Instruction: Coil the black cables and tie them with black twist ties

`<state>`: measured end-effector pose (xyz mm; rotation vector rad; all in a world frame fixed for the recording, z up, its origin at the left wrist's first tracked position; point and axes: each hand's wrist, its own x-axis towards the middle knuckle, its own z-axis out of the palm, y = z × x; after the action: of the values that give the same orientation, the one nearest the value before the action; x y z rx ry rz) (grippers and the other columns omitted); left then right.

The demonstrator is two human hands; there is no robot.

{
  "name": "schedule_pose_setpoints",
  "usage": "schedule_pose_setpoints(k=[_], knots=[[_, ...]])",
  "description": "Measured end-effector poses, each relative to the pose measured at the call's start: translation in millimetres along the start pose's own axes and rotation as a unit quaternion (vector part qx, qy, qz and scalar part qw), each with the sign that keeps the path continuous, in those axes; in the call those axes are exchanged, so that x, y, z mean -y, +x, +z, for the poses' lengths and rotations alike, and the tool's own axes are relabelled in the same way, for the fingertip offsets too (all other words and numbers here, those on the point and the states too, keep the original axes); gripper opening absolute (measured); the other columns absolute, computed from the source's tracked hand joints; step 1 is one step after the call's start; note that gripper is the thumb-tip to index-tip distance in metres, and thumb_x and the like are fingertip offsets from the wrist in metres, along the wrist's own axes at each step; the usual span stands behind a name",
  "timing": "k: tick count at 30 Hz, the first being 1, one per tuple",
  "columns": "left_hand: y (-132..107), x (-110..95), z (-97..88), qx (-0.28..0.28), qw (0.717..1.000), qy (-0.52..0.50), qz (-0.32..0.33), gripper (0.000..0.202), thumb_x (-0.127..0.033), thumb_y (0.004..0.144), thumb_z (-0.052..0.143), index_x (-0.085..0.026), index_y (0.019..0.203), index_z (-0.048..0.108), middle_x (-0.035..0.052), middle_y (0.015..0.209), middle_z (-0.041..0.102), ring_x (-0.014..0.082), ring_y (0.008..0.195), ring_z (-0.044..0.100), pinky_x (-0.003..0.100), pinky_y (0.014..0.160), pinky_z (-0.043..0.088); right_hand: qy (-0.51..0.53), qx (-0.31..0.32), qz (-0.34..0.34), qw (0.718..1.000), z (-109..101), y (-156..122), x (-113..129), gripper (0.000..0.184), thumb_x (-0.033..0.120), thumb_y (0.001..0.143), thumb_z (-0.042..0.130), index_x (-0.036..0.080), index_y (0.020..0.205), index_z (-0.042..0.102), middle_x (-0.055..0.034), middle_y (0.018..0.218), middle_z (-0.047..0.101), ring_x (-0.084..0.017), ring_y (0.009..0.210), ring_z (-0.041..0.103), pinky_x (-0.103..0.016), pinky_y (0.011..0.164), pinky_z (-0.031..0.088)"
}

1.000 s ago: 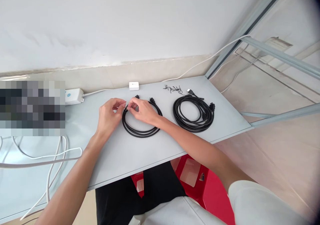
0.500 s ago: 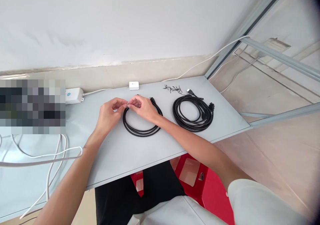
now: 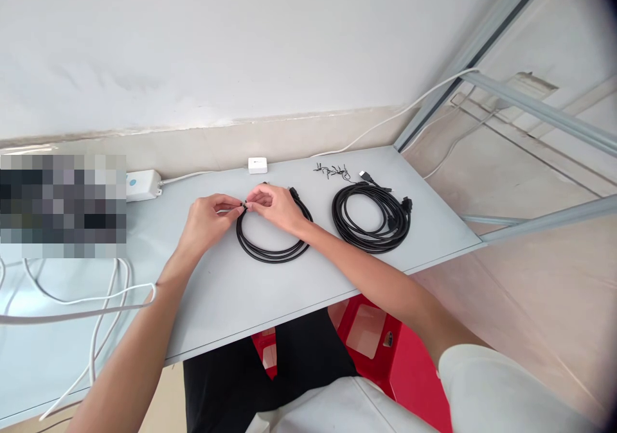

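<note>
A coil of black cable [image 3: 274, 257] lies on the grey table in front of me, its plug end [image 3: 294, 193] showing at the upper right. At the coil's upper left, my left hand [image 3: 209, 220] and my right hand [image 3: 277, 208] meet fingertip to fingertip. Both pinch a short black twist tie [image 3: 245, 205] there, mostly covered by the fingers. Right of my forearm rests a second, thicker coil of black cable [image 3: 373, 248] with several plugs. Behind that coil are several loose black twist ties [image 3: 332, 171].
A small white box [image 3: 257, 165] stands by the wall, with a white power strip [image 3: 143, 185] farther left. Loose white cables [image 3: 91, 349] loop over the table's left side near my forearm. A metal frame [image 3: 446, 92] rises on the right. A red stool [image 3: 419, 375] is below.
My fingertips have shifted slightly at the coil, the left ones lying a bit flatter. Both coils keep their places.
</note>
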<state>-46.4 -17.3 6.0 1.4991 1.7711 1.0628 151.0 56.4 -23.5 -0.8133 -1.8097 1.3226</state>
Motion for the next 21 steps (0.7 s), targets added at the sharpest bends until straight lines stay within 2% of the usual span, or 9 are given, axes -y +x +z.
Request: schedule_pose_setpoints(k=[6,15,21], knots=[[-0.9,-3.2,-0.6,-0.022,0.999,0.039,0.002,0.023,-0.048,0.083,0.080,-0.026,0.089,0.085,0.0052,0.096,0.086,0.0268,0.085,0.079,0.038,0.086,0.063,-0.031,0.015,-0.013,0.999,-0.6,0.9,-1.1,0.003,0.021,0.098,0.077,0.020,0.097,0.079,-0.0029,0.100,0.084,-0.017,0.096,0.079,-0.032,0.097,0.062],[-3.6,-3.3,0.9,-0.018,0.999,0.040,0.023,0.023,-0.049,0.086,0.081,-0.026,0.088,0.084,0.0045,0.095,0.086,0.0254,0.085,0.079,0.036,0.084,0.061,-0.022,-0.008,-0.012,1.000,0.0,0.6,-2.4,0.005,0.020,0.096,0.080,0.019,0.100,0.078,-0.0042,0.103,0.085,-0.016,0.098,0.081,-0.032,0.098,0.063],[-6.4,-9.0,0.2,-0.019,0.997,0.058,0.039,0.027,-0.050,0.089,0.078,-0.024,0.091,0.082,0.0044,0.097,0.085,0.0230,0.083,0.077,0.033,0.082,0.062,0.001,-0.021,0.000,1.000,-0.3,1.0,-0.5,0.010,0.025,0.097,0.080,0.021,0.101,0.073,-0.0027,0.095,0.084,-0.019,0.093,0.084,-0.034,0.095,0.065]])
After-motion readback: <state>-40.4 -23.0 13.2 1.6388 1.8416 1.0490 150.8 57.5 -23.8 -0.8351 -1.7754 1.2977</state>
